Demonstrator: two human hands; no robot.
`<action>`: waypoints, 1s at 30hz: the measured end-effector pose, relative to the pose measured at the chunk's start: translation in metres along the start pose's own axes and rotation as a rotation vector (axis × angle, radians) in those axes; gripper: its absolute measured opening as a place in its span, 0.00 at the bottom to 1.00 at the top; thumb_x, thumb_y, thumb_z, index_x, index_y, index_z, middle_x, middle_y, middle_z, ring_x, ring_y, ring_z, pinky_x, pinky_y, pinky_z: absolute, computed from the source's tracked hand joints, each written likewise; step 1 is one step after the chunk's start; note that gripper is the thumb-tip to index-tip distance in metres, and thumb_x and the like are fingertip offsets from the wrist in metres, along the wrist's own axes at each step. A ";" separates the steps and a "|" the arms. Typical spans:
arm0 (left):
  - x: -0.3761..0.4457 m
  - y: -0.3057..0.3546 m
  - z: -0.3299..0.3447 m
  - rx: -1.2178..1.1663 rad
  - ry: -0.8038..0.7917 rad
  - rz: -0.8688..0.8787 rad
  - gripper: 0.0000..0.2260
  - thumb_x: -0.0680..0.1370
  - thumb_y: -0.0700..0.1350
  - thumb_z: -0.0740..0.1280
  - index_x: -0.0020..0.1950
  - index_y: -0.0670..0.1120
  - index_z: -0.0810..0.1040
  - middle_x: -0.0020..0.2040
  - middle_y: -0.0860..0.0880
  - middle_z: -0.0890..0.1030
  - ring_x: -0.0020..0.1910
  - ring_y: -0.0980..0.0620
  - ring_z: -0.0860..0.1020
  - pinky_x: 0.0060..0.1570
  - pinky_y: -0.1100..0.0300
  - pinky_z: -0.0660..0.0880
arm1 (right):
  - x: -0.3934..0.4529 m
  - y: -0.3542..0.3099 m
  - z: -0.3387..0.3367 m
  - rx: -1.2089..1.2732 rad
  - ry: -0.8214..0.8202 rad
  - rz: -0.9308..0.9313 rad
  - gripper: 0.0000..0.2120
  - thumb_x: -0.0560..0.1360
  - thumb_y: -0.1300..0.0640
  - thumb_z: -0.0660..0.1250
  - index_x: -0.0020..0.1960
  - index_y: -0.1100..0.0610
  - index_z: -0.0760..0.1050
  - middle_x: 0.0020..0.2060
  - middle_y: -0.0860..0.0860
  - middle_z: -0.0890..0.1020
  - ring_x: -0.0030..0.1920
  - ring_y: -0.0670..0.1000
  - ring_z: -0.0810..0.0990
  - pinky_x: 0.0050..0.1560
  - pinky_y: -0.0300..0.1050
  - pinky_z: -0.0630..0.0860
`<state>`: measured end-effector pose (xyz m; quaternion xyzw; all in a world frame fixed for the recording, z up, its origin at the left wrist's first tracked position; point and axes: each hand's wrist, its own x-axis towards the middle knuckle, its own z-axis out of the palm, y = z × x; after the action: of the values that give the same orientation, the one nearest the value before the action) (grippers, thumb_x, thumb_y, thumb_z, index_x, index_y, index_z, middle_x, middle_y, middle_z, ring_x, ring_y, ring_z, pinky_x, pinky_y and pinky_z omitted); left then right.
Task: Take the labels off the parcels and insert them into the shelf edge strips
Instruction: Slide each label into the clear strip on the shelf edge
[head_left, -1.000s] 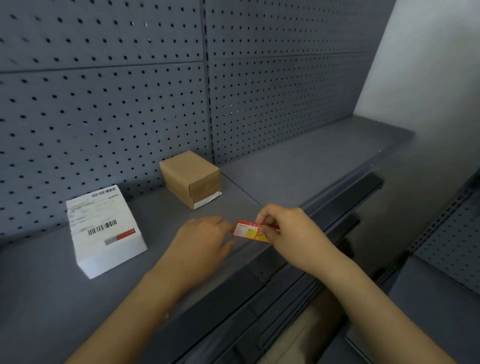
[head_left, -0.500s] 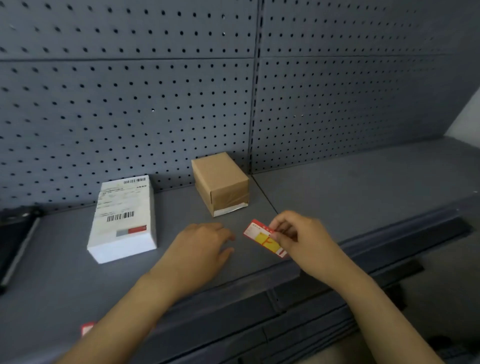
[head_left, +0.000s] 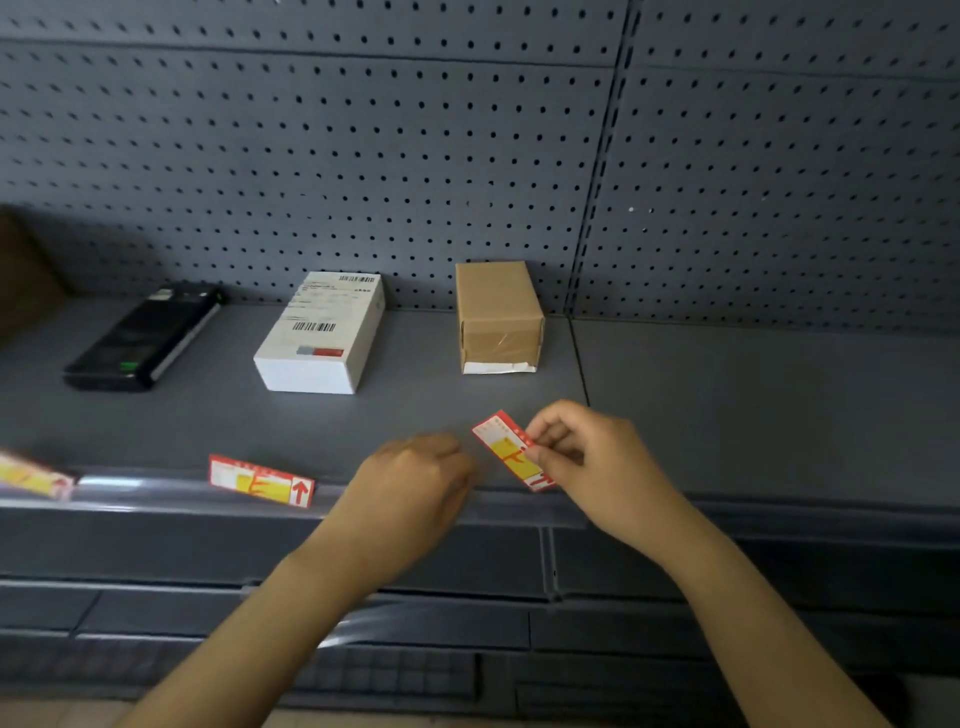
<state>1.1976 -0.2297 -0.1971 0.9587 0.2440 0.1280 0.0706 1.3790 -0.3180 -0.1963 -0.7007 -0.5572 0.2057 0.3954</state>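
The right hand (head_left: 587, 462) pinches a label (head_left: 511, 451) by its right edge, holding it over the shelf's front lip just above the edge strip (head_left: 519, 506); the label's long axis runs tilted, upper-left to lower-right, so by judgement it must be turned level with the strip before it will slide in. The left hand (head_left: 415, 486) rests loosely curled, grasping nothing, just left of the label and touching the strip. The label is a small red-bordered card with a yellow block; a like one (head_left: 261, 480) sits in the strip further left.
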 end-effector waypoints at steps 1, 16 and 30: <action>-0.003 0.001 0.001 0.006 -0.005 -0.007 0.05 0.76 0.43 0.66 0.46 0.47 0.81 0.45 0.47 0.82 0.44 0.44 0.80 0.41 0.53 0.77 | 0.000 0.000 -0.001 0.011 0.018 -0.020 0.05 0.74 0.63 0.69 0.46 0.54 0.77 0.40 0.46 0.82 0.42 0.40 0.80 0.40 0.31 0.77; -0.008 0.008 0.019 0.110 -0.063 -0.005 0.13 0.75 0.39 0.66 0.55 0.51 0.81 0.50 0.47 0.84 0.49 0.43 0.82 0.47 0.52 0.79 | -0.001 0.004 0.010 -0.046 -0.026 -0.096 0.06 0.74 0.61 0.70 0.46 0.52 0.76 0.40 0.43 0.80 0.46 0.36 0.78 0.40 0.25 0.75; -0.005 0.010 0.023 0.123 -0.081 -0.049 0.16 0.77 0.40 0.59 0.62 0.55 0.76 0.58 0.51 0.80 0.54 0.46 0.79 0.50 0.54 0.76 | -0.004 0.006 0.022 -0.010 0.020 -0.115 0.07 0.74 0.62 0.70 0.46 0.51 0.75 0.40 0.43 0.80 0.45 0.39 0.80 0.41 0.31 0.78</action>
<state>1.2044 -0.2421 -0.2183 0.9594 0.2715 0.0723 0.0246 1.3659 -0.3148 -0.2152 -0.6716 -0.5933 0.1727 0.4087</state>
